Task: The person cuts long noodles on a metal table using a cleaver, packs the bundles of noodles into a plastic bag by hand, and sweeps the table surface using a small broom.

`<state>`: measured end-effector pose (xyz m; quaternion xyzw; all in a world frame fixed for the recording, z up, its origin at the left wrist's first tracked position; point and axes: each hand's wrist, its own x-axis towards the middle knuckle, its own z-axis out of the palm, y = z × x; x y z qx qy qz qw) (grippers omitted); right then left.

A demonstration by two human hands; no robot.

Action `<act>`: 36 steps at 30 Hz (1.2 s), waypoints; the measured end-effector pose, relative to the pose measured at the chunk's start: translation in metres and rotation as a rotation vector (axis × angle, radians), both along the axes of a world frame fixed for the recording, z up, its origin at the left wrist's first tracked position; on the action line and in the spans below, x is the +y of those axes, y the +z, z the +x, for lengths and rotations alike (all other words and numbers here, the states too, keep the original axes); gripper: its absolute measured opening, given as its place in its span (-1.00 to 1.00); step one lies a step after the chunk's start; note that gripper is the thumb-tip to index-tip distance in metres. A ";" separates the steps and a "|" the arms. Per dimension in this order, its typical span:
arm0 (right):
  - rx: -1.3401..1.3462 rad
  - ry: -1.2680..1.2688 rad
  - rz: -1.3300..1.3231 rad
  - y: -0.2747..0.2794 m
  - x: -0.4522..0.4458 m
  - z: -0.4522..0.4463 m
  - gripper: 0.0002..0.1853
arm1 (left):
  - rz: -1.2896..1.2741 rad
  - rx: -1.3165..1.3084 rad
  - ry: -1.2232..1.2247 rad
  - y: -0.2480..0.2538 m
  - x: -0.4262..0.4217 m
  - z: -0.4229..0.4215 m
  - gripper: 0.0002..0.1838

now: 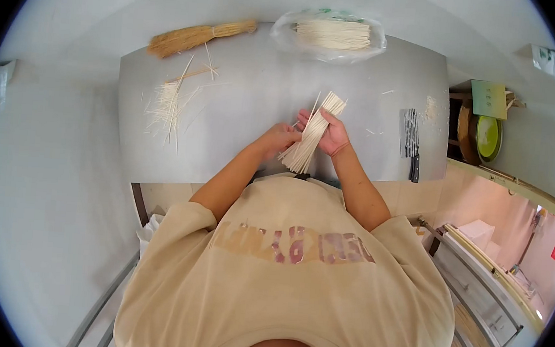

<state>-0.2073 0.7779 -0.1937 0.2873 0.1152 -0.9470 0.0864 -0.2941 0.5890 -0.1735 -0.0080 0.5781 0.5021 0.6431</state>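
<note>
My right hand [334, 136] is wrapped around a bundle of thin pale sticks [313, 137], held at a slant above the near part of the table. The bundle's upper ends are fairly close together and its lower ends fan out. One stick stands out a little at the upper left. Beside the bundle, my left hand [280, 139] has its fingers pinched together, with the short pale end of a stick showing at the fingertips. How much of that stick is inside the bundle is hidden.
Loose sticks [165, 107] lie scattered at the left, below a straw whisk broom [200, 38]. A clear plastic bag [377, 45] at the back holds more pale sticks. Toward the right edge of the metal table [247, 60] lie a patterned knife [411, 138] and pale crumbs [431, 107].
</note>
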 end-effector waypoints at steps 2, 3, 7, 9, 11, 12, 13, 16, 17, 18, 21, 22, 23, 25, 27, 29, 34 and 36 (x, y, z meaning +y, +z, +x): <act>0.003 -0.003 0.037 -0.001 0.001 0.000 -0.69 | 0.001 0.016 0.010 -0.005 0.000 0.001 -0.78; 0.058 0.022 0.118 -0.002 0.001 -0.001 -0.70 | 0.002 0.029 0.033 -0.005 0.001 0.001 -0.75; 0.043 -0.136 0.511 0.013 -0.003 -0.002 -0.73 | 0.091 0.138 0.150 -0.008 -0.003 0.000 -0.61; 0.042 -0.195 0.747 0.038 -0.016 0.001 -0.76 | 0.018 0.453 0.254 -0.011 -0.008 -0.002 -0.49; 0.044 -0.260 0.987 0.036 -0.019 -0.001 -0.76 | -0.025 0.551 0.252 -0.036 -0.017 -0.007 -0.46; -0.054 -0.189 1.174 0.020 -0.018 -0.002 -0.75 | -0.069 0.643 0.247 -0.045 -0.018 -0.008 -0.44; -0.157 -0.115 1.359 0.016 -0.017 -0.004 -0.71 | -0.064 0.644 0.251 -0.029 -0.013 -0.006 -0.44; -0.117 -0.190 1.312 0.022 -0.009 -0.014 -0.70 | -0.171 1.028 -0.005 0.013 0.015 -0.001 -0.43; -0.122 -0.185 1.310 0.028 -0.009 -0.014 -0.70 | -0.082 1.388 -0.010 0.021 0.024 0.006 -0.42; -0.034 -0.248 1.079 0.048 -0.009 -0.020 -0.72 | -0.025 1.563 -0.016 0.025 0.028 0.009 -0.41; 0.023 -0.271 0.708 0.075 0.005 -0.031 -0.62 | 0.012 1.251 -0.230 0.036 0.039 0.011 -0.49; -0.013 -0.235 0.563 0.083 0.011 -0.034 -0.46 | 0.014 1.251 -0.230 0.038 0.041 0.007 -0.49; -0.020 -0.240 0.561 0.090 0.018 -0.034 -0.46 | 0.101 0.845 -0.195 0.041 0.041 0.003 -0.56; 0.371 -0.106 0.160 0.104 0.028 -0.032 -0.09 | 0.172 0.424 -0.174 0.052 0.036 -0.003 -0.62; 0.429 -0.059 0.008 0.080 0.027 -0.032 0.15 | 0.390 -0.467 -0.082 0.067 0.027 -0.017 -0.73; 0.336 -0.083 -0.137 0.064 0.017 -0.041 0.11 | 0.381 -0.527 -0.067 0.058 0.022 -0.020 -0.72; 0.353 -0.122 -0.164 0.067 0.015 -0.050 0.10 | 0.478 -0.696 0.035 0.052 0.013 -0.024 -0.68; 0.478 -0.102 -0.232 0.072 0.013 -0.051 -0.01 | 0.536 -0.758 -0.007 0.051 0.013 -0.027 -0.67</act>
